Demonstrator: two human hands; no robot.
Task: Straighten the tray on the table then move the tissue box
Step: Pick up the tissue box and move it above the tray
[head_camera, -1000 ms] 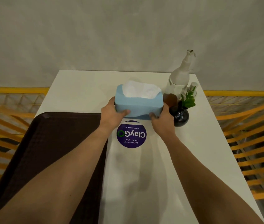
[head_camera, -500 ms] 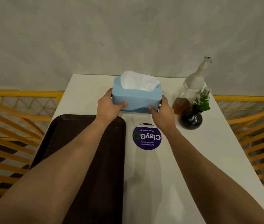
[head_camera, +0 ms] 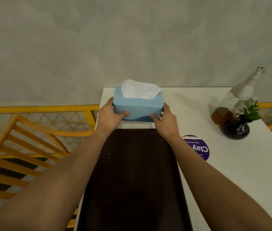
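Hands, our left hand and right hand, grip the blue tissue box with closed fingers near the table far-left corner. White tissue puffs from its top, just beyond the dark tray.

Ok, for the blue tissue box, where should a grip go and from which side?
Probably on the two short ends of the tissue box, coming from the near side, as the left hand and right hand do now. The flat end walls give purchase, and the soft tissue bulging from the top rules out a grip from above.
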